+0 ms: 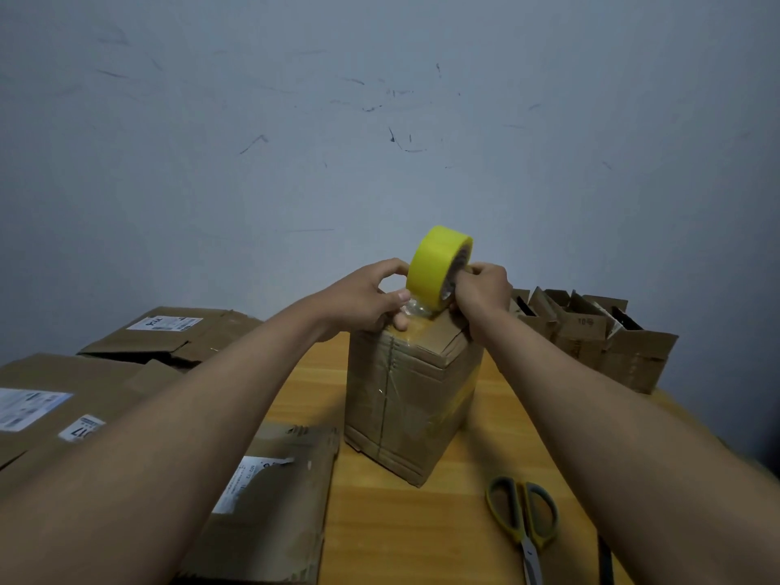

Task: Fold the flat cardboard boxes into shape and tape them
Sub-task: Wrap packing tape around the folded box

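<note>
The folded cardboard box (411, 399) stands upright mid-table (401, 534), its long axis vertical, glossy clear tape running down its creased brown face. On its top edge the yellow tape roll (439, 266) stands on its rim. The right hand (483, 289) grips the roll through its core; the left hand (365, 299) pinches the loose tape end down onto the box. Flattened boxes (270, 513) lie left with white printed labels, writing too small to read. Olive-handled scissors (523, 521) rest nearby.
</note>
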